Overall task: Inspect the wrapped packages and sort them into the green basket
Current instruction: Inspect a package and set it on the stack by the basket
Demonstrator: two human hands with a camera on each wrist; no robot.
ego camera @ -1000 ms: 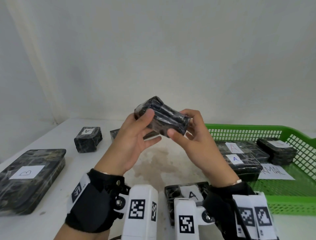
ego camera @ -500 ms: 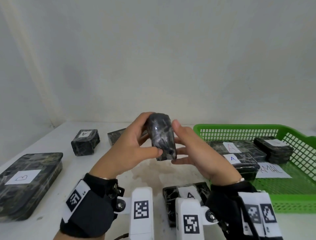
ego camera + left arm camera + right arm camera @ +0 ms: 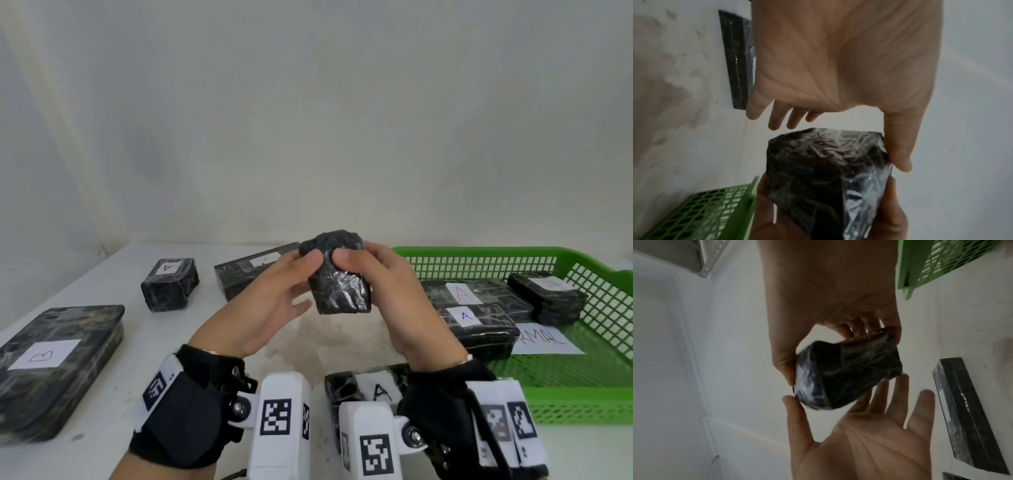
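A small black package point(image 3: 339, 291) wrapped in shiny film is held up above the table, in front of the green basket point(image 3: 479, 251). My right hand point(image 3: 376, 274) grips it, thumb on the near face and fingers curled round the far side point(image 3: 849, 374). My left hand point(image 3: 301, 284) is spread beside it. Its thumb tip touches the package's upper edge point(image 3: 818, 170) and its fingers stay straight, just off the wrap. No label shows on the faces turned to me.
In the basket lie flat black packages labelled A point(image 3: 479, 308), one more package point(image 3: 548, 294) and a paper sheet point(image 3: 544, 339). On the white table: a wide package marked B point(image 3: 51, 363), a small A block point(image 3: 169, 284), a long package point(image 3: 253, 274), another A package point(image 3: 363, 390) by my wrists.
The package has been turned from lying crosswise to standing on end, and both hands have come lower. My left fingers have straightened off it while the right hand keeps its hold.
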